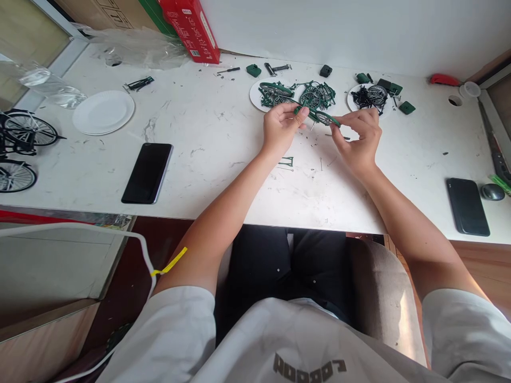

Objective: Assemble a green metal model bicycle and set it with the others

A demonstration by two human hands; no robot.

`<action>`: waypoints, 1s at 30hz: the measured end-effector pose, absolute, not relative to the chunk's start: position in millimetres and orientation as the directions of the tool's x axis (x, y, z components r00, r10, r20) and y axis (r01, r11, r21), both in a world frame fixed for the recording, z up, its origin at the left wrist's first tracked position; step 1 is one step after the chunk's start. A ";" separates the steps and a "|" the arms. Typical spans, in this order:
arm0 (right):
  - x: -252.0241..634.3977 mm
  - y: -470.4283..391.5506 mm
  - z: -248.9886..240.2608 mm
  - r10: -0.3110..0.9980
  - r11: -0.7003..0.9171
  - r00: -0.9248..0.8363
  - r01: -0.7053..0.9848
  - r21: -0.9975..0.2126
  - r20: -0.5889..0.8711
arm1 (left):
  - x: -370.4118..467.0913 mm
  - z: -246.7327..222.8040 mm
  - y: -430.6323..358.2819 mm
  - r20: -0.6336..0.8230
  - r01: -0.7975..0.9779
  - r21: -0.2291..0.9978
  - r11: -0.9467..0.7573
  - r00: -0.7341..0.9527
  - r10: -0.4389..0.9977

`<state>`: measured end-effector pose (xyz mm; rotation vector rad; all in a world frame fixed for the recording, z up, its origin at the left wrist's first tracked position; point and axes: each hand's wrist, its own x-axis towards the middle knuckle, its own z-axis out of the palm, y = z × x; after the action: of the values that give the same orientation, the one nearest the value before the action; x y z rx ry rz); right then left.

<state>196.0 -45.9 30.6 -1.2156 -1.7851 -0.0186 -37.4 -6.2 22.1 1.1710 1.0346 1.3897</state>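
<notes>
Left hand (281, 126) and right hand (360, 139) meet on one green bicycle part (313, 114)

My left thumb and fingers pinch its left end; my right thumb and forefinger close on its right end. It is held between them above the surface (207, 154), its long axis running left to right and dipping slightly toward my right. Neither hand is nearer: both touch it, though the left covers more. A small wheel (326, 118) shows in the gap; how it joins the rest is too fine for me to make out.

Nearest me, a black phone (468, 206) lies by the edge off to my right, and a second phone (147, 173) to my left. Further in, I see a small green bracket (290, 161). Beyond my hands sits a plate (254, 99) of green pieces, with a black wheel (377, 95) further right. Farthest off, a red box (194, 32) stands at the back.
</notes>
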 end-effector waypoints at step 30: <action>195.0 -49.6 33.1 0.770 0.570 -0.233 0.671 -0.475 0.594 | -34.3 30.4 -18.4 0.098 -0.207 0.976 -0.068 0.138 0.986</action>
<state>195.0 -49.6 33.1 -1.1557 -1.9669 0.1505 -34.3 -18.4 30.4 1.1840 0.9113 1.2482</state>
